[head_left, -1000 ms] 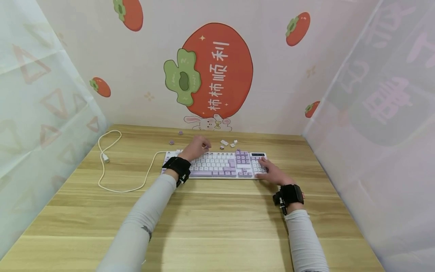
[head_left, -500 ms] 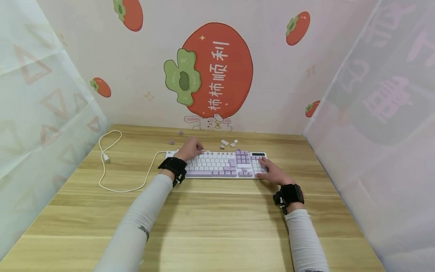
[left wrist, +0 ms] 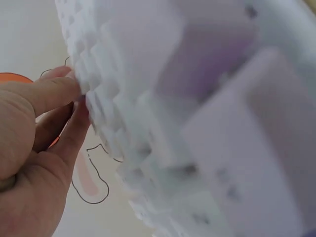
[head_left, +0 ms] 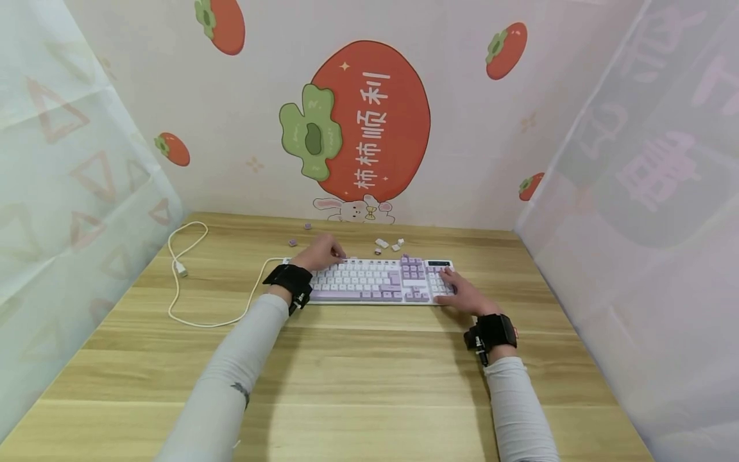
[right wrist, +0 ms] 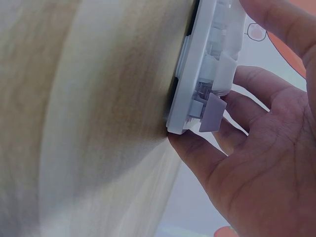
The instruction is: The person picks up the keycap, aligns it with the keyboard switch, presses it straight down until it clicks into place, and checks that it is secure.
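A white and purple keyboard [head_left: 358,277] lies near the back of the table. My left hand [head_left: 319,253] is over its upper left part, with the fingertips right at the top row of keys. In the left wrist view, thumb and fingers pinch a small purple keycap [left wrist: 82,99], mostly hidden by the fingertips. My right hand [head_left: 464,295] grips the keyboard's right end at the number pad. The right wrist view shows its fingers [right wrist: 197,150] curved around the end and a purple key [right wrist: 213,113] beside them.
Loose white keycaps [head_left: 382,243] and a dark-topped keycap [head_left: 378,251] lie behind the keyboard. Purple keycaps [head_left: 292,242] lie farther left. A white cable [head_left: 216,325] loops across the left side, ending in a USB plug [head_left: 181,269]. Printed cloth walls enclose the table [head_left: 369,385].
My left hand has moved left along the keyboard's top edge with the purple keycap, then settled at the top row. The right hand stays at the keyboard's right end.
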### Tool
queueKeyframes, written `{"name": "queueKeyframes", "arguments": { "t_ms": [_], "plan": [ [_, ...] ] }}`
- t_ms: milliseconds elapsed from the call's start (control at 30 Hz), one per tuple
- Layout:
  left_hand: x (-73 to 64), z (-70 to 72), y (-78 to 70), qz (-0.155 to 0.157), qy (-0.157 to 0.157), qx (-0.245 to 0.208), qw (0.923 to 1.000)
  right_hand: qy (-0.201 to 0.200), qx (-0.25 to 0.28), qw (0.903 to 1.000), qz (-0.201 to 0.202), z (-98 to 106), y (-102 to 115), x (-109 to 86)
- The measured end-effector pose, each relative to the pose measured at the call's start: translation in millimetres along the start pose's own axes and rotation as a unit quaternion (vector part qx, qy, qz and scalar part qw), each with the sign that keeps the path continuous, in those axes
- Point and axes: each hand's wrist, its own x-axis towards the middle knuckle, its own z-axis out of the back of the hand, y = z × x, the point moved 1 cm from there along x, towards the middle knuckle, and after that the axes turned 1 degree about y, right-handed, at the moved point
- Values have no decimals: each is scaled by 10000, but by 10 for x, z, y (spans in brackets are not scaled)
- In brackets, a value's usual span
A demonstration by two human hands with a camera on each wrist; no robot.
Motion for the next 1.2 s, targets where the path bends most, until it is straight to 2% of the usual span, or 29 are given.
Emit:
{"name": "queueKeyframes", "arguments": {
  "t_ms": [100, 333, 600, 733, 833, 1000, 1200],
  "plan": [
    [-4, 19, 16, -54, 32, -7, 10000, -8, 33, 10000, -7, 7, -6, -4],
    [-28, 47, 13, 114, 12, -265, 9996, -22, -17, 10000, 47, 18, 2, 6],
    [-7, 61, -71, 298, 118, 72, 9995, -24, -13, 10000, -24, 31, 6, -12],
    [22, 67, -85, 236, 129, 350, 9990, -32, -25, 10000, -11, 34, -3, -8],
    [22, 61, -57, 182, 153, 394, 9989, -19, -6, 10000, -36, 28, 2, -10],
    [-29, 47, -28, 49, 209, 329, 9992, 1, 12, 10000, -67, 11, 0, -14],
    [-99, -31, -21, -53, 75, 479, 9988, -5, 20, 10000, -40, 4, 3, -25]
  ]
}}
